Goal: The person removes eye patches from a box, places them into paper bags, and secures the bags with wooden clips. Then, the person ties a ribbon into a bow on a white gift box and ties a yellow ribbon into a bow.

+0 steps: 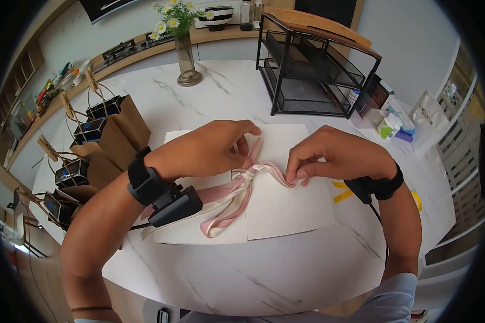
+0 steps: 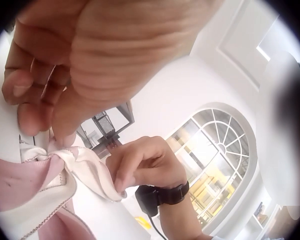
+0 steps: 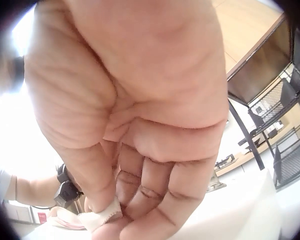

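Note:
A white flat box (image 1: 291, 215) lies on the marbled table, tied across its middle with a pink and cream ribbon (image 1: 224, 222). Just above the ribbon's knot is my left hand (image 1: 202, 148), its thumb and fingers pinching the ribbon there; in the left wrist view the thumb tip sits right at the knot. To the right, my right hand (image 1: 342, 153) pinches a strip of the ribbon (image 3: 102, 218) between thumb and forefinger, drawn out from the knot. A loop and loose tails of ribbon lie toward the lower left of the box.
Several brown paper bags (image 1: 124, 121) with clipped handles line the table's left side. A glass vase (image 1: 185, 59) of daisies and a black mesh rack (image 1: 307, 105) stand behind the box. Small bottles (image 1: 388, 126) sit at the right, near a yellow strip (image 1: 342, 192).

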The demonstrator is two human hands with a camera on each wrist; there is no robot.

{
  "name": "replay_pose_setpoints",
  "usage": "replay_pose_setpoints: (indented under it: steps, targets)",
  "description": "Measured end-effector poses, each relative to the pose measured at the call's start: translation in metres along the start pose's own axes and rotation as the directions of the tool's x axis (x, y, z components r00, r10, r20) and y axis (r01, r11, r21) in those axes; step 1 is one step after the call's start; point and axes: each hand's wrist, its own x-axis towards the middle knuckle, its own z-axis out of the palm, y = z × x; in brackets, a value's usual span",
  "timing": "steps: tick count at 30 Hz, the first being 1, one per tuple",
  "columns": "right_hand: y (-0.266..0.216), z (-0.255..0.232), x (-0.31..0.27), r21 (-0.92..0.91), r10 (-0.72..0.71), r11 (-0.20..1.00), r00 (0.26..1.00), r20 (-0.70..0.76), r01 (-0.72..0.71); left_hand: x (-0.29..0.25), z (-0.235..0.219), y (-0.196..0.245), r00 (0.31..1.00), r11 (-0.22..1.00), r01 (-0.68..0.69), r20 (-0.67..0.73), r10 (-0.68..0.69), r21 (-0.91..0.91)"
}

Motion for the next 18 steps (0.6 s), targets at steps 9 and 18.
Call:
replay_pose_setpoints:
  steps: [9, 18]
  targets:
    - [0.01, -0.003, 0.014, -0.156, 0.062, 0.984, 0.991, -0.12, -0.08, 0.002, -0.004, 0.004, 0.995, 0.981, -0.068, 0.088, 0.053, 0.179]
    - [-0.006, 0.022, 0.027, -0.565, -0.444, 0.808, 0.803, -0.397, 0.167, -0.017, 0.007, 0.0, 0.988, 0.926, -0.107, -0.063, 0.139, 0.362]
